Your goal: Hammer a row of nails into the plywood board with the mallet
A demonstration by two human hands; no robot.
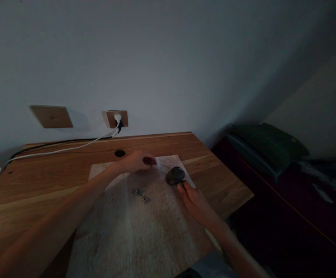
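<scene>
A pale mat (133, 227) lies on a wooden desk (40, 181). My left hand (137, 161) reaches across to the mat's far edge, fingers curled in a pinch; anything in them is too small to see. My right hand (195, 201) rests on the mat's right side, fingers stretched toward a dark rounded object (175, 175), its fingertips touching or nearly touching the near edge. Small metal pieces (140, 194) lie on the mat between my hands.
A white cable (69, 148) runs along the desk's back to a wall socket (117, 118). A cable hole (120, 153) is in the desk near the wall. A dark bag (265, 148) sits on dim furniture to the right of the desk's edge.
</scene>
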